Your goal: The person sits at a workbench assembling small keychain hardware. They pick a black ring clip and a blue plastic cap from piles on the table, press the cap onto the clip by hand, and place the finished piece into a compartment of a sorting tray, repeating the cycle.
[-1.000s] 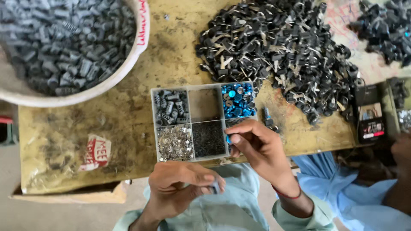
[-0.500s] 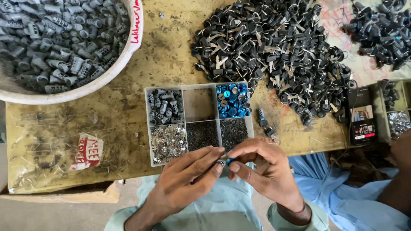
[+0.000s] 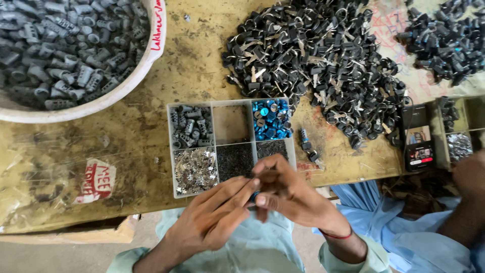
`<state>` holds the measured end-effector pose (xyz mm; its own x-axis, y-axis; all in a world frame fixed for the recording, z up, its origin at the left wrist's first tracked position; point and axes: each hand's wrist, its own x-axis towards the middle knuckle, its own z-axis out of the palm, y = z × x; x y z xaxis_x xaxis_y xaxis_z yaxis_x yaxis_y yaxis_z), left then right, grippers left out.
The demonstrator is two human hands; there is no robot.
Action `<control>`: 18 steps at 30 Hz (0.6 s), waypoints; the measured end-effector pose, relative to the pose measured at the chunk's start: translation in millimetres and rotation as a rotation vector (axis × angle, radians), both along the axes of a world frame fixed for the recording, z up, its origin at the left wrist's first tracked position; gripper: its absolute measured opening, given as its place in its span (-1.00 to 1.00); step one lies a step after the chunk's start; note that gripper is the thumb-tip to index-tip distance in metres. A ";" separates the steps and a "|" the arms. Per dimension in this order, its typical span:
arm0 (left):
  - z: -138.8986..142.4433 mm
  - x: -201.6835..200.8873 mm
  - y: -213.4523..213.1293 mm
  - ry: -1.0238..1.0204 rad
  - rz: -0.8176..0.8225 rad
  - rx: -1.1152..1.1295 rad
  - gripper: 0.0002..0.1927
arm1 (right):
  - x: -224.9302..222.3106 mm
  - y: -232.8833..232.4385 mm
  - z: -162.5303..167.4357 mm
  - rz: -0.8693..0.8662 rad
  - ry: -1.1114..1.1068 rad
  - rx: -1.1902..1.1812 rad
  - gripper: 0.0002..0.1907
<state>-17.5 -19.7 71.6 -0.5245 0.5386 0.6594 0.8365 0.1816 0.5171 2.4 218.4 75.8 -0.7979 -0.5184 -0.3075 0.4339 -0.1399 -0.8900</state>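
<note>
Both hands meet just below the compartment tray (image 3: 172, 151) at the counter (image 3: 202, 65) edge: right hand (image 3: 293, 197) pinches a small blue-tipped part (image 3: 254, 196), left hand (image 3: 217, 217) fingers closing on it from the left.

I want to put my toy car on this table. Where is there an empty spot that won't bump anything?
The bare tabletop between the white bowl and the black pile is free. So is the stretch left of the compartment tray, around the red-and-white sticker. It is crowded on the right side, and near the hands.
</note>
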 end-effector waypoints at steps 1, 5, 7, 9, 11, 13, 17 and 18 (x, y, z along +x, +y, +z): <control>-0.3 2.9 0.9 -0.034 0.027 -0.018 -0.66 | 0.3 -0.5 -2.3 0.012 0.017 -0.089 -0.67; -7.6 19.0 21.3 -0.295 0.227 0.186 -0.54 | 13.9 -9.5 -17.8 -0.077 -0.036 -0.211 -0.71; -13.9 23.6 30.2 -0.368 0.284 0.211 -0.53 | 20.7 -19.2 -28.6 -0.171 -0.098 -0.275 -0.69; -18.4 26.0 32.3 -0.381 0.299 0.223 -0.54 | 26.5 -23.5 -33.5 -0.231 -0.120 -0.271 -0.65; -19.3 28.5 31.2 -0.338 0.274 0.230 -0.55 | 28.5 -19.4 -31.8 -0.255 -0.108 -0.193 -0.60; -18.6 26.1 27.7 -0.310 0.261 0.248 -0.57 | 23.5 1.9 -23.4 -0.100 0.165 -0.182 -0.46; -12.4 18.6 18.7 -0.285 0.291 0.280 -0.59 | 12.4 52.9 -14.1 -0.548 0.342 0.823 -0.61; -10.4 17.9 17.1 -0.281 0.287 0.278 -0.59 | 10.2 64.7 -16.9 -0.562 0.323 1.346 -0.69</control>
